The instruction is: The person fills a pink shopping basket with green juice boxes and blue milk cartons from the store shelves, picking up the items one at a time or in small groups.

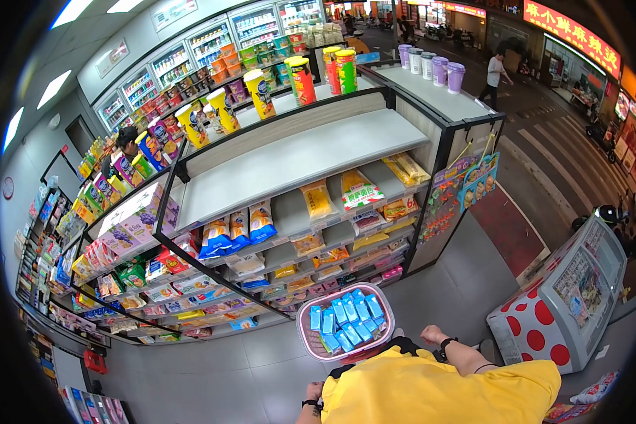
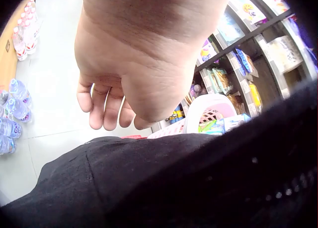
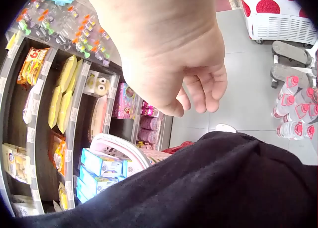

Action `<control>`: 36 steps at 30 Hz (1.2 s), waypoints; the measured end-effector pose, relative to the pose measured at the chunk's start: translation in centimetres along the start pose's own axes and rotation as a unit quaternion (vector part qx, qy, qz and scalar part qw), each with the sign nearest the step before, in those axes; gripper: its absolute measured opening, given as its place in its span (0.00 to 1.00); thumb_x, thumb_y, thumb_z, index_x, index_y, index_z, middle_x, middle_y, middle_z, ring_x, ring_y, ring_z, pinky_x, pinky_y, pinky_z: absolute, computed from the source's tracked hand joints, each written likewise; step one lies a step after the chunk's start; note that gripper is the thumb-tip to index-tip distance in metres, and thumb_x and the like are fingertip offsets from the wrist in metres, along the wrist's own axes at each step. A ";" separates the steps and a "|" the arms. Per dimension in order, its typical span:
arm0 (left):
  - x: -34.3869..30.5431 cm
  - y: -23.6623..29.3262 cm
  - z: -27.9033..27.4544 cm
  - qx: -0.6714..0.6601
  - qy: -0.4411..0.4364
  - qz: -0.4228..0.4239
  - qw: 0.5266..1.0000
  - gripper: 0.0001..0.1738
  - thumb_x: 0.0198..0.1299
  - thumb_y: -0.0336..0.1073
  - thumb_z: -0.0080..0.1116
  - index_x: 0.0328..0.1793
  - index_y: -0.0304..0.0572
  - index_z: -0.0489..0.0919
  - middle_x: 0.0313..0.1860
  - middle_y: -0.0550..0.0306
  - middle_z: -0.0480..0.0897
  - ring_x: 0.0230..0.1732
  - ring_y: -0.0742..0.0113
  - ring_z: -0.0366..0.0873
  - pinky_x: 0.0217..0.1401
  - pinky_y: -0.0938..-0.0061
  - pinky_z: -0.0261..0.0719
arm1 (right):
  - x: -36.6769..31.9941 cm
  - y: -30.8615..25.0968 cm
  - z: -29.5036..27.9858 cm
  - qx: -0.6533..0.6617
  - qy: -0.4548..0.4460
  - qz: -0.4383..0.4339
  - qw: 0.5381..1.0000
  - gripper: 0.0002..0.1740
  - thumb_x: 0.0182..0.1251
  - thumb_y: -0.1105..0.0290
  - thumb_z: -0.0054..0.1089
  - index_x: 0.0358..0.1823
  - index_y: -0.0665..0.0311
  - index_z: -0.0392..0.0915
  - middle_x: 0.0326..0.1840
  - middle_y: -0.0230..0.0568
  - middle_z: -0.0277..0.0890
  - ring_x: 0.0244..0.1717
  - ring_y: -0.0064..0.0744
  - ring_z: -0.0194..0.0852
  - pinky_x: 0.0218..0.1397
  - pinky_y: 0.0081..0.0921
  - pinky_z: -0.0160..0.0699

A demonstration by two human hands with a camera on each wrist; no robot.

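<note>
A pink-white basket (image 1: 306, 338) filled with several blue boxes (image 1: 341, 311) stands on the floor in front of the shelves, close to the person's legs. To its lower left is my left hand (image 1: 314, 391), (image 2: 134, 64) holding nothing, its fingers loosely bent in the left wrist view. My right hand (image 1: 434, 335), (image 3: 174, 64) hangs to the right of the basket, also holding nothing, fingers loosely curled. Neither hand touches the basket; its rim (image 3: 121, 144) and the blue boxes (image 3: 99, 173) show below my right hand in the right wrist view.
Shelves (image 1: 297, 166) with bagged bread and snacks rise ahead, with chip canisters (image 1: 262, 94) on top. A red-dotted freezer (image 1: 537, 321) stands at the right. Bottles (image 3: 296, 109), (image 2: 17, 114) stand on the floor on both sides. A person (image 1: 495, 75) walks outside.
</note>
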State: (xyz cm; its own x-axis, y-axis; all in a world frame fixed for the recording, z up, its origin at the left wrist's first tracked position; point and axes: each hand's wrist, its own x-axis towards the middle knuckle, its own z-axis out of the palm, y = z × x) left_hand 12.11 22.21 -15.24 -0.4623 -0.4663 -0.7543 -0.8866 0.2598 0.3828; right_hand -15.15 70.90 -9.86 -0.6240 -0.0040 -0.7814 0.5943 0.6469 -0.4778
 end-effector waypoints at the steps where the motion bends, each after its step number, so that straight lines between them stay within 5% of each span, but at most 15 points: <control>1: -0.2 0.1 0.0 -0.006 -0.003 -0.002 1.000 0.26 0.55 0.55 0.68 0.45 0.36 0.88 0.43 0.43 0.89 0.47 0.56 0.87 0.49 0.65 0.81 | -0.1 -0.1 -0.1 -0.002 0.000 0.001 1.000 0.07 0.65 0.67 0.66 0.34 0.63 0.83 0.28 0.38 0.83 0.28 0.30 0.83 0.32 0.29 0.84; 4: -0.4 0.0 0.2 -0.021 0.016 0.007 1.000 0.27 0.53 0.56 0.66 0.37 0.34 0.87 0.36 0.43 0.89 0.42 0.52 0.87 0.49 0.64 0.82 | -0.2 0.0 -0.1 0.001 0.005 0.005 1.000 0.07 0.64 0.67 0.66 0.34 0.62 0.83 0.28 0.38 0.83 0.28 0.30 0.83 0.32 0.29 0.84; 10: 0.3 -0.3 0.4 -0.022 0.007 -0.008 1.000 0.28 0.52 0.55 0.71 0.44 0.35 0.88 0.41 0.45 0.89 0.44 0.58 0.87 0.48 0.65 0.81 | 0.5 0.6 0.2 0.024 0.013 0.008 1.000 0.06 0.64 0.67 0.66 0.35 0.62 0.83 0.28 0.38 0.83 0.28 0.29 0.83 0.33 0.28 0.84; 19: -0.1 -0.3 0.6 -0.013 0.001 -0.006 1.000 0.30 0.55 0.58 0.63 0.45 0.34 0.86 0.45 0.40 0.89 0.52 0.48 0.87 0.57 0.64 0.81 | -0.2 0.5 -0.1 0.017 0.014 0.005 1.000 0.06 0.66 0.68 0.64 0.34 0.62 0.82 0.29 0.37 0.83 0.28 0.29 0.83 0.33 0.29 0.84; 30: -0.8 0.0 1.1 0.005 -0.005 0.033 0.999 0.28 0.59 0.56 0.60 0.41 0.32 0.86 0.41 0.37 0.88 0.49 0.42 0.86 0.54 0.57 0.81 | -0.8 1.3 -1.0 0.018 0.021 -0.012 1.000 0.07 0.63 0.68 0.66 0.35 0.64 0.82 0.27 0.40 0.83 0.26 0.32 0.83 0.30 0.30 0.83; 36: -0.1 -1.9 2.4 -0.066 0.004 0.013 0.998 0.24 0.60 0.54 0.59 0.39 0.35 0.84 0.28 0.47 0.87 0.34 0.54 0.87 0.44 0.61 0.83 | 1.7 5.1 -1.2 0.011 -0.014 -0.017 1.000 0.04 0.65 0.70 0.60 0.35 0.63 0.79 0.24 0.37 0.80 0.23 0.30 0.81 0.25 0.29 0.82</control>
State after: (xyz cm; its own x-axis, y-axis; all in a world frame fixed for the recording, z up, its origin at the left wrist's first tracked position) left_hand 13.89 23.82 -17.20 -0.4845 -0.4676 -0.7393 -0.8687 0.1577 0.4695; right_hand -13.81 75.14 -13.16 -0.6299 -0.0478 -0.7752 0.5840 0.6288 -0.5134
